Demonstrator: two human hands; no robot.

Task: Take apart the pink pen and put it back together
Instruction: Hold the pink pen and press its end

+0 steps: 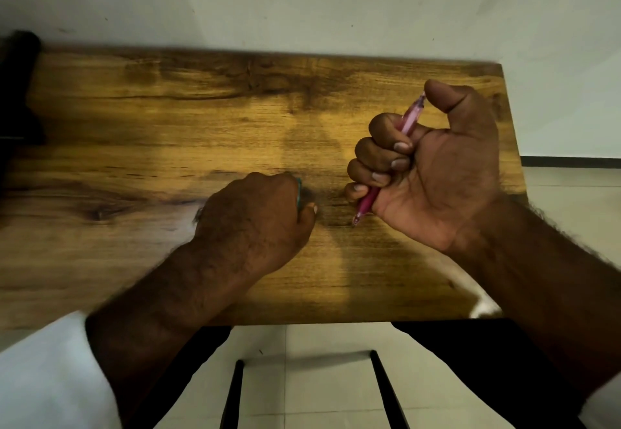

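While wrapped by the curled fingers [376, 153] of the right hand [447, 173], runs slantwise through the fist: the pink pen [410, 121], hidden along its middle, showing at both ends. Pokes out above the index finger with a translucent pink end, just beside the tip of the raised thumb; cannot tell whether touching it. Pokes out below the little finger with a darker pink section and a pointed tip, aimed down and left, close over the table [134, 133]; contact with the wood not clear. Palm turned toward the camera, all four fingers folded tight over the barrel. Near the pen tip on its left and apart from it, the left hand [258, 217], back up, resting on the table with fingers curled under. At its front edge, a small blurred teal thing [298, 193]; cannot tell whether held or worn. At the lower left, a white sleeve [50, 378].
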